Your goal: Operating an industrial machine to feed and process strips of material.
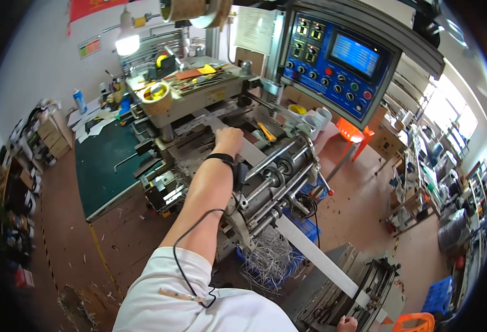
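Note:
My left arm reaches far forward over a grey press machine (199, 88), a black band round its wrist. My left hand (229, 139) is closed, its fingers curled down at a pale strip (318, 257) running out from under the press; the fingertips are hidden. From there the strip passes through metal rollers (276, 174) and slants down to a low dark stand (365, 288) at lower right. Beside that stand, at the lower edge, my right hand (347, 324) shows only in part. Its fingers are bent in, and whatever they hold cannot be made out.
A blue control panel (337, 61) hangs above the rollers. Under them stands a blue crate (293, 260) heaped with thin strip waste (268, 257). A green-topped table (105, 166) is at left, an orange stool (354, 133) behind, and a lever with a red knob (330, 192) juts out right.

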The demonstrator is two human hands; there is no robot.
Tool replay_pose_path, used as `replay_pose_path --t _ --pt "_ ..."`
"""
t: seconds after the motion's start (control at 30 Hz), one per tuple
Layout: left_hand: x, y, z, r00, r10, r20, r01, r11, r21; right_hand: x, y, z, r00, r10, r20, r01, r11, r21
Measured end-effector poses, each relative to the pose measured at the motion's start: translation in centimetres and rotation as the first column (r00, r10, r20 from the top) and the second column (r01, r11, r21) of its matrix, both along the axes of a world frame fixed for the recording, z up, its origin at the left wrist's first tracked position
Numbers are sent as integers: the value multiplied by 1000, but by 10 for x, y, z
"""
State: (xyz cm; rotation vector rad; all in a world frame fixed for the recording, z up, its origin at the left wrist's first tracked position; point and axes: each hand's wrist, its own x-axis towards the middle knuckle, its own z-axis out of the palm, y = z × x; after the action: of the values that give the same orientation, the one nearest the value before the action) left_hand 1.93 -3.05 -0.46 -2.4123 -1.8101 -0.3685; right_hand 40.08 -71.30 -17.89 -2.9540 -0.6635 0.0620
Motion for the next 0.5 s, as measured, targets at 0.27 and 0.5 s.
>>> replay_pose_path --t 0.27,0.5 --pt "2 -7 7 989 -78 123 77 997 13 18 -11 -27 1000 -29 -7 29 1000 -13" --pt "0 -5 6 990 -35 138 37 999 -16 26 -18 -49 984 51 173 -77 987 144"
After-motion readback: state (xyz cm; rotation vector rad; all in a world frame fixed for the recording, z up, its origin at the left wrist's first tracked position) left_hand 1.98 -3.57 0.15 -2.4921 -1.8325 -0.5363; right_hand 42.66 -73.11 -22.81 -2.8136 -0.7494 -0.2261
